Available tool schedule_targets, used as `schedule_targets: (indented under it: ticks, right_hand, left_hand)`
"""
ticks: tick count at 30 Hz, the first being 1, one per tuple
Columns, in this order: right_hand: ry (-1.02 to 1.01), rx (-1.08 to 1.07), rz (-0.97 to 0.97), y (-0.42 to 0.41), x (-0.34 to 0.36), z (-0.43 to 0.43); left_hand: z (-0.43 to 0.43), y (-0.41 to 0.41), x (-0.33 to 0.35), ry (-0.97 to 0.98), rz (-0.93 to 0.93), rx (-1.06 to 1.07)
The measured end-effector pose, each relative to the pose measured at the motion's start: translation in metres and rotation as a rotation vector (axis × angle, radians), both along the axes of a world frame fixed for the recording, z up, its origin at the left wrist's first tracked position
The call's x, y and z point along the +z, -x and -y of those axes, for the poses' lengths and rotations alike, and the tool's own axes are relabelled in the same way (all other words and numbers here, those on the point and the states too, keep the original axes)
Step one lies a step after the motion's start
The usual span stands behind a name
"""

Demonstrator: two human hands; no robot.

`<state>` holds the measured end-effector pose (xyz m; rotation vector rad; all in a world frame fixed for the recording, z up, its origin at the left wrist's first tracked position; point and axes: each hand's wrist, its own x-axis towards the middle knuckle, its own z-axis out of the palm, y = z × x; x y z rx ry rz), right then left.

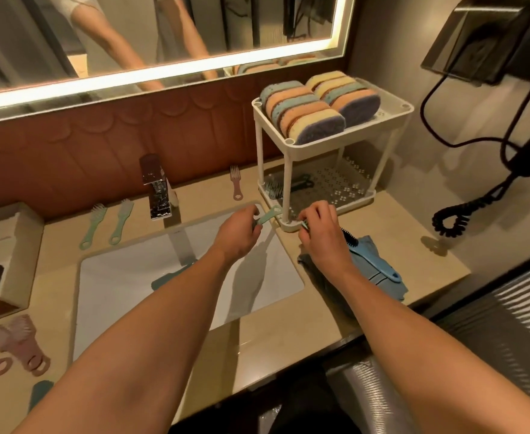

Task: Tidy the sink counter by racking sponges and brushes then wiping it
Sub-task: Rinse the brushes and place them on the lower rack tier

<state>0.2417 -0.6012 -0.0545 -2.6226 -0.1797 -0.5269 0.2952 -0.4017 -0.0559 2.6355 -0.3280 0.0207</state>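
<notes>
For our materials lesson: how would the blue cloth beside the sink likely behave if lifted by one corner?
Probably floppy: the blue cloth lies rumpled in folds on the counter. Likely light, since it looks thin. The blue brush resting on it would probably slide off or drag along.

**Two grips by the rack**

Over the sink (126, 277), the left grip (238, 234) holds a green brush (268, 214); the right grip (320, 233) pinches a small teal item (305, 226) beside the rack (260, 151). Sponges (317, 104) fill its top tier. A blue brush (373, 261) lies on a cloth (385, 288).
</notes>
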Motion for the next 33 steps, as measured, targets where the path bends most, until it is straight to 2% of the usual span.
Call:
schedule_targets:
  ticks: [14,21,27,33]
  right_hand:
    - [0.038,0.039,-0.033,-0.050,-0.033,0.002]
    - [0.119,-0.087,0.020,-0.074,-0.045,0.005]
    - [0.089,-0.208,-0.073,-0.091,-0.051,0.004]
    - [-0.015,-0.191,-0.208,-0.105,-0.050,0.005]
  left_hand:
    - [0.014,-0.064,-0.019,-0.023,0.009,-0.070]
    - [0.035,-0.094,-0.038,0.021,0.070,-0.118]
    - [0.042,-0.123,-0.038,-0.171,0.231,-0.087]
    - [0.055,-0.144,-0.044,-0.175,0.205,-0.151]
